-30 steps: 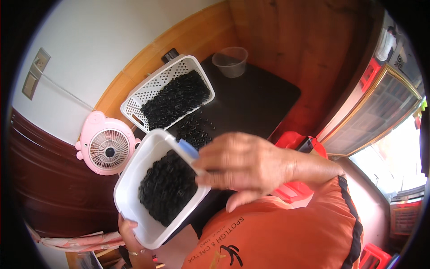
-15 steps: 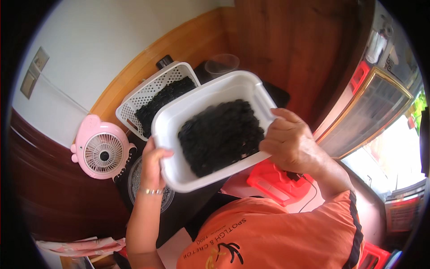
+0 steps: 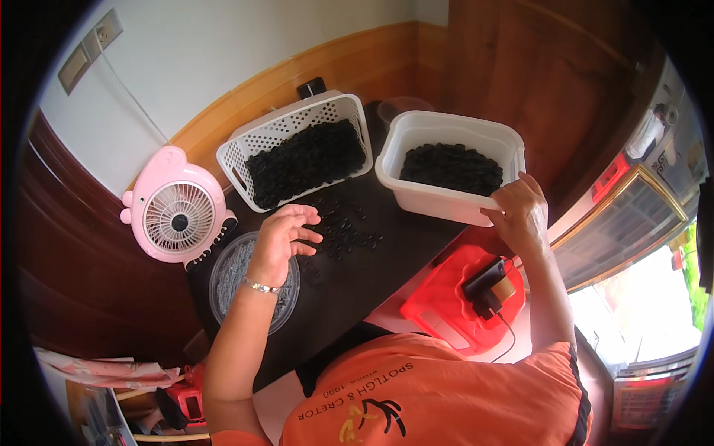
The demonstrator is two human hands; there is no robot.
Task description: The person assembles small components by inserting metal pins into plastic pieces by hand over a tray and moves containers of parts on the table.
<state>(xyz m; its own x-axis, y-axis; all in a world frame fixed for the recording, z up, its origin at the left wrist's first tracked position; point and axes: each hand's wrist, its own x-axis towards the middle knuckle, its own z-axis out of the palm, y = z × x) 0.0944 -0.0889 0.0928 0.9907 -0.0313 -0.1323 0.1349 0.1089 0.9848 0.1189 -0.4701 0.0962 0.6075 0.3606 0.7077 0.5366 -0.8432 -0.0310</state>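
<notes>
On the dark table (image 3: 357,286), the white tub (image 3: 439,207) sat forward and right of your left hand (image 3: 281,236), long axis roughly left to right. Your right hand (image 3: 523,212) held its near right corner; your left hung empty, fingers loosely parted, well apart.

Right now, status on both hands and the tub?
Right hand gripping white tub at right rim. Left hand loosely open, nothing visible in it. Black pieces inside tub. Loose black pieces scattered on dark table.

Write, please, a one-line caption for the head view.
Right hand gripping a white tub of small black pieces, left hand open near a perforated white basket.
</notes>
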